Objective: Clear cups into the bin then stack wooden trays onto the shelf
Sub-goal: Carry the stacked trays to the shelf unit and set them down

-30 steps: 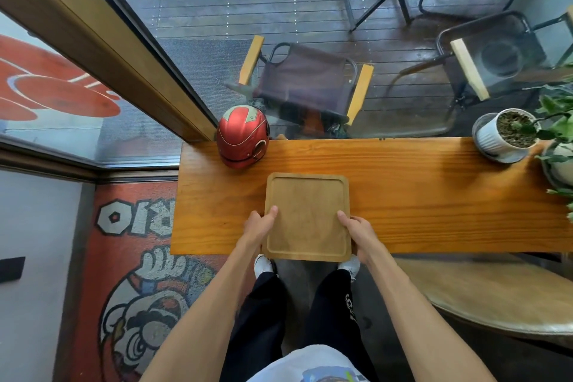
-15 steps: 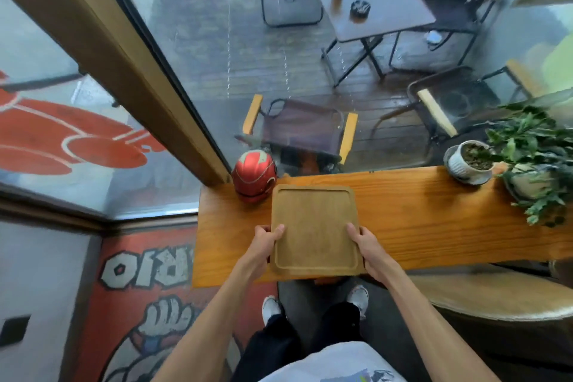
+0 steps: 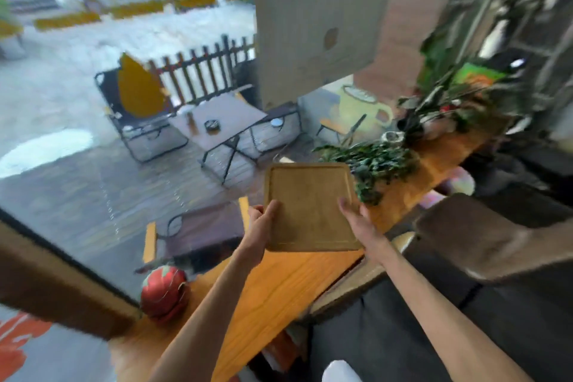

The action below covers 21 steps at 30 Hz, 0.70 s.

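Observation:
A square wooden tray (image 3: 310,208) with a raised rim hangs in the air above the long wooden counter (image 3: 279,285), held flat between both hands. My left hand (image 3: 263,220) grips its left edge with the thumb on top. My right hand (image 3: 356,220) grips its right edge the same way. The tray is empty. No cups, bin or shelf can be made out in this blurred view.
A red helmet (image 3: 164,293) sits at the counter's left end by the window frame. Leafy potted plants (image 3: 378,164) crowd the counter to the right of the tray. A dark padded seat (image 3: 483,245) lies at right. Chairs and a table stand outside the glass.
The tray has been lifted off the counter and carried up and to the right, still in both hands. The view has swung up and rightward, so the helmet now lies low at left.

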Tool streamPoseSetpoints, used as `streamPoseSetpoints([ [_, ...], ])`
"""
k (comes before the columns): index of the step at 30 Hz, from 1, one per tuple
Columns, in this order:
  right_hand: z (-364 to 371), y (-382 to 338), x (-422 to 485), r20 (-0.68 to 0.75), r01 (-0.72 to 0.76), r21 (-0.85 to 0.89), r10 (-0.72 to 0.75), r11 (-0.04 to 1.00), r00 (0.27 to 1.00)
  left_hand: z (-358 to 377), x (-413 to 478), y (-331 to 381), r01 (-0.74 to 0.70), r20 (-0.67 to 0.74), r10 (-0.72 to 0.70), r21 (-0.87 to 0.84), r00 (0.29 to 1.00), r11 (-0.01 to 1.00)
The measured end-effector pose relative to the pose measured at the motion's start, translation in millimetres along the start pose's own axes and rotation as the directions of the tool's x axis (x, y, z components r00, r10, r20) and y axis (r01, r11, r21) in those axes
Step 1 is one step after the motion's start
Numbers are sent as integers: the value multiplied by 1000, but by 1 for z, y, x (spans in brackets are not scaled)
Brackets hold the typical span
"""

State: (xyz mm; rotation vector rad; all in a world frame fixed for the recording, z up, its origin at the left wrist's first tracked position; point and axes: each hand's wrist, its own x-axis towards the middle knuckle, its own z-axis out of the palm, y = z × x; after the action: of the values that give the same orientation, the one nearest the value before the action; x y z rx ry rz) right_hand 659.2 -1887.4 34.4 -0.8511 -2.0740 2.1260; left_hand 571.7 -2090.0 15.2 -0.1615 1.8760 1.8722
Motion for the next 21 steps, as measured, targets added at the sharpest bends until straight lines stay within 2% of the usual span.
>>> streamPoseSetpoints([
  [2, -52, -13, -1, -82, 55, 18, -53, 998, 995, 54, -5, 22, -57, 30, 56, 52, 998, 997],
  [6, -169, -39, -20, -282, 148, -62, -159, 987, 946, 182, -14, 47, -140, 116, 128, 100, 985, 985],
  [11, -330, -51, -46, -464, 202, -151, -250, 968, 850, 351, -35, 56, -236, 321, 185, 128, 929, 963],
  [15, -444, -49, -79, -601, 169, -159, -231, 973, 765, 478, -55, 51, -262, 482, 171, 127, 859, 957],
  [21, -586, -36, -121, -761, 92, -126, -156, 988, 629, 640, -90, 44, -292, 636, 109, 189, 764, 938],
])
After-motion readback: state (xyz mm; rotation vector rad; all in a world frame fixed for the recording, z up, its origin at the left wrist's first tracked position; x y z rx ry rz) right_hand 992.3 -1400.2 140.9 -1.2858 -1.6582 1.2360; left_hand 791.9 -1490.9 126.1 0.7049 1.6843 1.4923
